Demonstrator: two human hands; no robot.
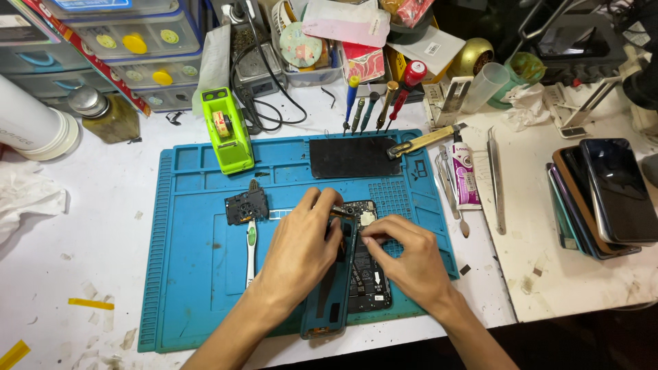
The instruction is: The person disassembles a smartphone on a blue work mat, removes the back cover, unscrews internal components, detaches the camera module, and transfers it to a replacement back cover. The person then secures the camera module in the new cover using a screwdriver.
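Phone [367, 274], back off and dark innards bared, gripped by both hands [301, 250] on blue mat [199, 274].

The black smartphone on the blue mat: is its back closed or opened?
Opened. The black smartphone lies with its back cover off, its battery and boards exposed, on the blue silicone mat.

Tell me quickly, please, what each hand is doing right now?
Left hand: closed on a small tool, its tip at the top of the opened phone.
Right hand: fingertips pinched on that phone; whether it grips anything cannot be told.
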